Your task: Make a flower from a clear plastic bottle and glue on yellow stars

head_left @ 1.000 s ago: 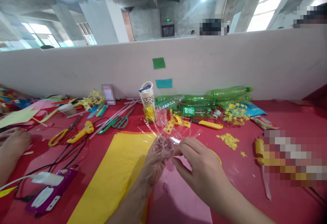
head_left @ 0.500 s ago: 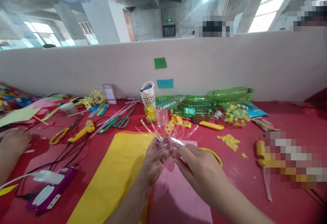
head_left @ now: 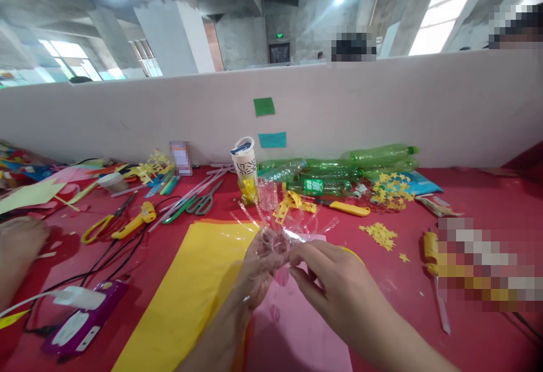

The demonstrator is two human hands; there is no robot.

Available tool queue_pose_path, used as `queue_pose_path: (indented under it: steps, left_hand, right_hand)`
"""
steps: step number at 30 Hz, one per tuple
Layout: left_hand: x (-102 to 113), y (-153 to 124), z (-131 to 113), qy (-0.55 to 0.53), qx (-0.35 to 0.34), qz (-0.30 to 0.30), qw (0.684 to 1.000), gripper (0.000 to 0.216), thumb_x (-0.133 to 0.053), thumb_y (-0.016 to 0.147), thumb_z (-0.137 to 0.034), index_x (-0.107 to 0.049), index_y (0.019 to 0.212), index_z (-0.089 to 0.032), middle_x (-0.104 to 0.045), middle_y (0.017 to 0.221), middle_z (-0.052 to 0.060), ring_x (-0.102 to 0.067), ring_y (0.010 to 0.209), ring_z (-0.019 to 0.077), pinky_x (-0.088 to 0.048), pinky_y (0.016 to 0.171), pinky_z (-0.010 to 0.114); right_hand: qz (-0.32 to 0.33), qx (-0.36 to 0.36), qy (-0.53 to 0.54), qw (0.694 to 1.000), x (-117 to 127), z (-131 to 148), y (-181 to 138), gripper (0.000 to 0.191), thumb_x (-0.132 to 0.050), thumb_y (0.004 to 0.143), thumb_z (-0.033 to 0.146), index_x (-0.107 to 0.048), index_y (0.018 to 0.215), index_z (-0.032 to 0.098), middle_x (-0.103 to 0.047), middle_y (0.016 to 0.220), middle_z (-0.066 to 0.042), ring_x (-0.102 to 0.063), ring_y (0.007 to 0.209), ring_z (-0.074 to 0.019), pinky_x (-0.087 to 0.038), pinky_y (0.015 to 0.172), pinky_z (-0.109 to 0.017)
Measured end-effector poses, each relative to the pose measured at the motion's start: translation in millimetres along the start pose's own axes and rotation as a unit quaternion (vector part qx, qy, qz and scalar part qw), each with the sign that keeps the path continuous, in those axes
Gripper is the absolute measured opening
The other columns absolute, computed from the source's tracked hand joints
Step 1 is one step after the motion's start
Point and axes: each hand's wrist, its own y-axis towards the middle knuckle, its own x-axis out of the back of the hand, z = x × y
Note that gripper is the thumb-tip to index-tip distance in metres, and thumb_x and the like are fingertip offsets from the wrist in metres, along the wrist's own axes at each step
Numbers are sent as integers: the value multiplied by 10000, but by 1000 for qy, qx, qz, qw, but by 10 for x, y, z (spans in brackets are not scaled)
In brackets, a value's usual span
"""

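Over the sheets of paper, my left hand (head_left: pixel 258 262) grips a clear plastic bottle piece (head_left: pixel 280 243) by its neck end. Its side is cut into thin strips that fan outward and away from me. My right hand (head_left: pixel 328 267) is closed around scissors (head_left: pixel 353 254) whose yellow handle shows behind the knuckles. The blade lies against the plastic close to the neck; its tip is hard to make out. Just beneath the hands are two small pink oval shapes (head_left: pixel 275 312). Below spread a yellow sheet (head_left: pixel 182 287) and a pink sheet (head_left: pixel 303 327).
Green plastic bottles (head_left: pixel 382 156) lie along the white partition (head_left: pixel 148 112) beside a paper cup (head_left: pixel 245 163). Yellow stars (head_left: pixel 379 235) and a yellow cutter (head_left: pixel 350 208) are at right. Leftward lie scissors (head_left: pixel 102 228), a glue gun (head_left: pixel 136 220), a purple power strip (head_left: pixel 85 321) and another person's hand (head_left: pixel 21 247).
Both hands stay together at the plastic piece, which has turned slightly. Less of the yellow scissor handle shows now. A second pink oval appears lower down. The other person's hand shifted a little.
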Motion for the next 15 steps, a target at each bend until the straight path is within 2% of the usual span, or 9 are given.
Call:
queue_pose_path:
  steps: [3, 7, 12, 15]
  left_hand:
    - [2, -4, 6, -3, 2, 9, 1000, 267, -673, 681, -84, -522, 862, -210, -597, 865, -2, -585, 769, 112, -453, 689, 210]
    - [21, 2, 8, -6, -7, 18, 1000, 293, -669, 678, -78, -526, 893, -217, -605, 938, 16, -593, 862, 146, -464, 810, 288]
    - [28, 8, 2, -12, -18, 11, 1000, 293, -661, 664, -33, -534, 854, -216, -597, 934, -5, -587, 878, 131, -462, 850, 297]
    - [35, 9, 0, -9, -12, -6, 1000, 299, -683, 651, -44, -542, 851, -216, -606, 940, -3, -593, 923, 150, -464, 869, 314]
  right_hand:
    - [-2, -7, 0, 1000, 36, 16, -9, 143, -486, 848, 140, -591, 916, 210, -630, 749, -2, -548, 620, -134, -376, 564, -249]
    - [-7, -6, 8, 1000, 120, 29, -27, 193, -511, 840, 135, -582, 989, 236, -655, 799, 11, -572, 634, -125, -403, 567, -234]
    - [-8, -25, 10, 1000, 293, 47, -51, 158, -522, 849, 157, -594, 943, 261, -645, 748, 31, -589, 623, -114, -425, 547, -214]
    - [-43, -22, 30, 998, 437, 70, -67, 126, -522, 856, 170, -601, 904, 255, -640, 700, 27, -575, 546, -107, -439, 502, -208]
